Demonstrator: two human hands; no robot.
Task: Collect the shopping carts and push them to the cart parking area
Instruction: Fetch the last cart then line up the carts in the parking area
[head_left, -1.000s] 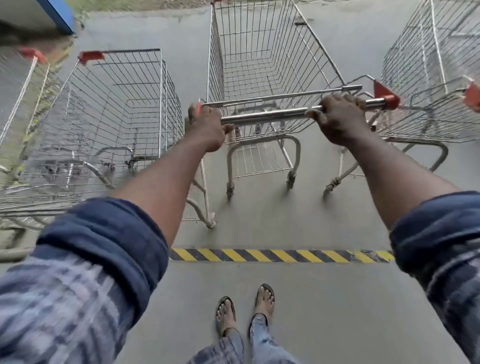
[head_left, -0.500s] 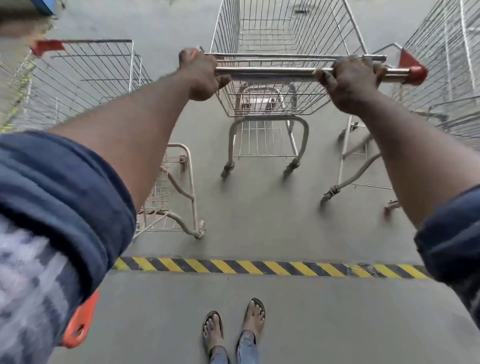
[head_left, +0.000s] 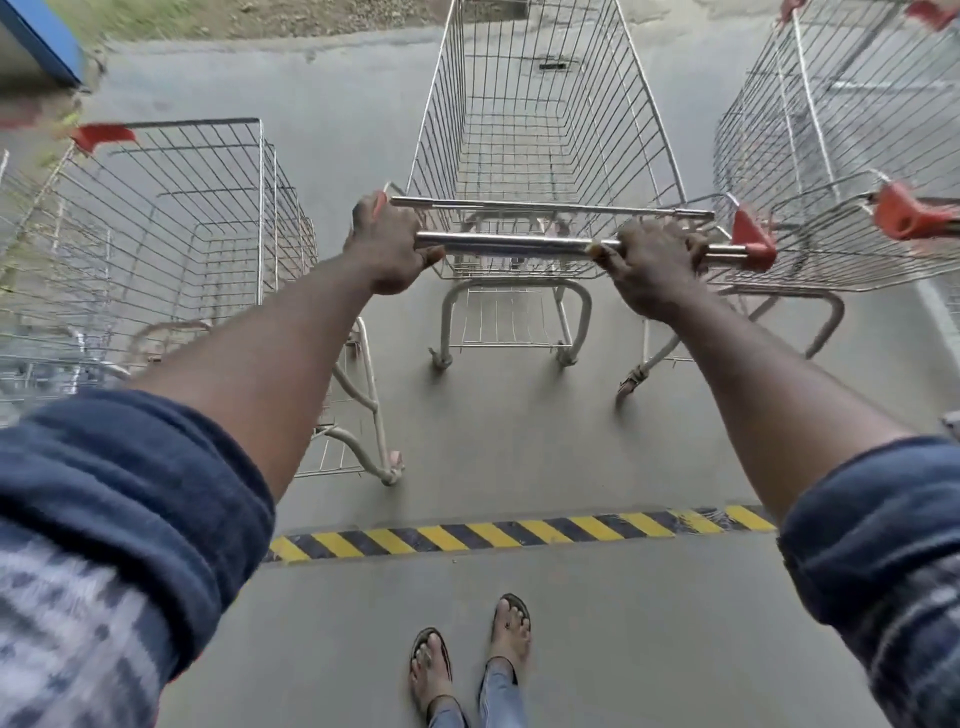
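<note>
Steel wire is forming the middle shopping cart (head_left: 540, 130), which is standing on the concrete floor (head_left: 493, 441) just beyond a yellow-and-black striped strip (head_left: 493, 535), between the left cart (head_left: 197, 218) and the right cart (head_left: 831, 156). The left hand (head_left: 387, 249) is curling round the left end of its handle bar (head_left: 514, 245), and the right hand (head_left: 652, 270) is wrapping the bar beside the red end cap (head_left: 753, 244). Sandalled feet (head_left: 511, 631) are standing on the strip's near side.

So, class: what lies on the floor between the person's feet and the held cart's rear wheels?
A yellow-and-black striped strip crosses the concrete floor there, short of the cart; the head view shows it.
</note>
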